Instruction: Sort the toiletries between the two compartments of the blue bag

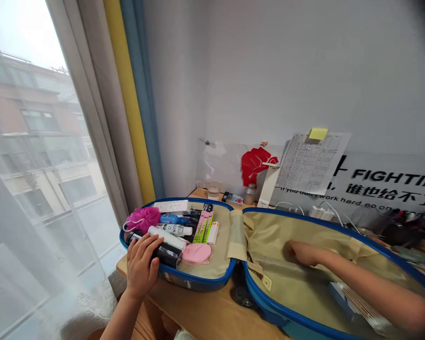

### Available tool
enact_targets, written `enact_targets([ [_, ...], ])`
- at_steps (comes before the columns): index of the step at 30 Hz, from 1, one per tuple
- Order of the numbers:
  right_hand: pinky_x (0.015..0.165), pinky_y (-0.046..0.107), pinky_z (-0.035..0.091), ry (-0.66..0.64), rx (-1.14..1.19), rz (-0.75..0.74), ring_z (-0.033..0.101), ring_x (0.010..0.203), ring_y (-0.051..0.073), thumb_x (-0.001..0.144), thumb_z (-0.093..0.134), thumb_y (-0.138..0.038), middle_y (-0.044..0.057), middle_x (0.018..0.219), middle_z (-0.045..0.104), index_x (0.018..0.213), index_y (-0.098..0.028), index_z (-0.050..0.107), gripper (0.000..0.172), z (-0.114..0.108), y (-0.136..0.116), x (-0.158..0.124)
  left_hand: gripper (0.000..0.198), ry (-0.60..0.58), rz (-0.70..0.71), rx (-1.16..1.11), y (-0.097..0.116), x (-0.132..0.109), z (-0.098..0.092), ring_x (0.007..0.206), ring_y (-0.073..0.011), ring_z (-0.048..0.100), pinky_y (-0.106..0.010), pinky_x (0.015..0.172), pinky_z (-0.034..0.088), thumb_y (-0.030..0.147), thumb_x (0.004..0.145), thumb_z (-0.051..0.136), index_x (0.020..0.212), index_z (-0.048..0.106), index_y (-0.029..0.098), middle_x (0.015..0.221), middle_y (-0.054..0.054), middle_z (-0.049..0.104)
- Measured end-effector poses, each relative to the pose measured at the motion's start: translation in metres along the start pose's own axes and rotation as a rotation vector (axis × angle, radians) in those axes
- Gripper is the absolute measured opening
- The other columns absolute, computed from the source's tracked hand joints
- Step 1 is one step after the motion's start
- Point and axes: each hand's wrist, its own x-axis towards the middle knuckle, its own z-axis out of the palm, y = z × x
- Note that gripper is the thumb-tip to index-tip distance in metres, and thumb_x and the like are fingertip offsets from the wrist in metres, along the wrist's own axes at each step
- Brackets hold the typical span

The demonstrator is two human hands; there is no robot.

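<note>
A blue suitcase (198, 282) lies open on a wooden desk (205, 311), both halves lined in beige. My left hand (140, 264) is closed over a black bottle (168, 255) at the front of the left half. Beside the bottle lie a white tube (167, 237), a pink pad (196, 252), a pink bath puff (144, 218), green-and-pink packets (203, 226) and other toiletries. My right hand (302, 252) rests knuckles-down on the beige lining (304, 288) of the right half, fingers curled under and hidden.
A window with a sheer curtain (38, 212) fills the left. Against the wall stand a glass (213, 191), a small bottle (250, 193), a red fist cut-out (255, 163), a printed sheet (310, 163) and cables (326, 210). Clutter sits at the far right (411, 226).
</note>
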Motion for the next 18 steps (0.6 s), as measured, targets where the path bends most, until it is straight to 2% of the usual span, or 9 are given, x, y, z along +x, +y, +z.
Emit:
enact_targets([
  [4, 0.066, 0.026, 0.054, -0.136, 0.083, -0.028, 0.060, 0.075, 0.010, 0.097, 0.055, -0.039, 0.003, 0.097, 0.065, 0.110, -0.018, 0.062, 0.025, -0.026, -0.016, -0.003, 0.042, 0.008, 0.000, -0.006, 0.000, 0.000, 0.000, 0.122, -0.0270, 0.057, -0.046, 0.116, 0.026, 0.041, 0.097, 0.036, 0.123, 0.064, 0.024, 0.119, -0.009, 0.069],
  [8, 0.050, 0.020, 0.042, -0.150, 0.259, -0.210, 0.047, 0.056, 0.005, 0.101, 0.044, -0.043, 0.000, 0.090, 0.061, 0.124, -0.017, 0.053, 0.035, -0.057, -0.049, -0.010, 0.043, -0.001, -0.004, -0.002, 0.001, 0.000, 0.000, 0.123, -0.0274, 0.056, -0.047, 0.116, 0.025, 0.041, 0.097, 0.035, 0.124, 0.064, 0.024, 0.119, -0.009, 0.068],
  [10, 0.049, 0.020, 0.040, -0.144, 0.332, -0.324, 0.045, 0.053, 0.004, 0.102, 0.039, -0.044, 0.000, 0.089, 0.060, 0.124, -0.018, 0.052, 0.036, -0.064, -0.072, -0.014, 0.042, -0.005, -0.004, 0.001, 0.001, 0.001, 0.000, 0.123, -0.0273, 0.056, -0.047, 0.116, 0.026, 0.040, 0.097, 0.034, 0.123, 0.063, 0.024, 0.119, -0.009, 0.068],
  [13, 0.061, 0.022, 0.048, -0.148, 0.397, -0.499, 0.056, 0.066, 0.007, 0.101, 0.041, -0.043, 0.001, 0.093, 0.062, 0.114, -0.017, 0.057, 0.033, -0.061, -0.112, -0.015, 0.041, 0.005, 0.009, 0.001, 0.001, 0.001, -0.001, 0.122, -0.0271, 0.056, -0.047, 0.115, 0.026, 0.039, 0.097, 0.035, 0.122, 0.064, 0.023, 0.119, -0.010, 0.068],
  [15, 0.073, 0.027, 0.053, -0.166, 0.407, -0.610, 0.061, 0.078, 0.010, 0.099, 0.048, -0.041, 0.003, 0.098, 0.064, 0.109, -0.016, 0.059, 0.029, -0.052, -0.139, -0.013, 0.040, 0.001, 0.011, 0.005, 0.002, 0.001, -0.002, 0.122, -0.0271, 0.056, -0.047, 0.115, 0.027, 0.039, 0.097, 0.036, 0.121, 0.064, 0.022, 0.119, -0.010, 0.068],
  [18, 0.080, 0.034, 0.055, -0.208, 0.378, -0.739, 0.064, 0.088, 0.014, 0.096, 0.055, -0.040, 0.004, 0.104, 0.065, 0.109, -0.015, 0.061, 0.029, -0.034, -0.175, -0.008, 0.041, -0.004, 0.009, 0.013, 0.003, 0.003, -0.002, 0.122, -0.0270, 0.056, -0.047, 0.114, 0.027, 0.040, 0.097, 0.035, 0.120, 0.065, 0.023, 0.119, -0.010, 0.068],
])
